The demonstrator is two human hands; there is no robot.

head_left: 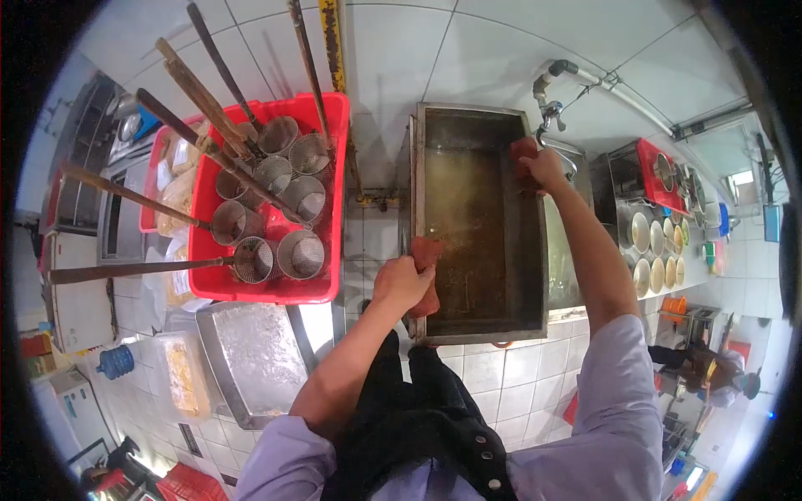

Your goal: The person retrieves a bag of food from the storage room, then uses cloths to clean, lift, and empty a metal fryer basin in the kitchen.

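In front of me stands a deep rectangular metal tank (480, 338) holding murky brownish water (472, 225), with light haze over its far part. My left hand (403, 282) is closed on a reddish-brown cloth (427, 252) at the tank's left rim. On the far right rim, my right hand (548, 169) grips another reddish-brown cloth (524, 154), just below a metal tap (550, 113). Whether my fingers also clasp the rim under the cloths is hidden.
To the left, a red crate (330, 275) holds several wire-mesh strainer baskets with long handles that jut outward. A metal tray (255, 351) lies nearer me on the left. Rows of bowls (642, 271) line a counter at right. Another person (710, 367) stands farther right.
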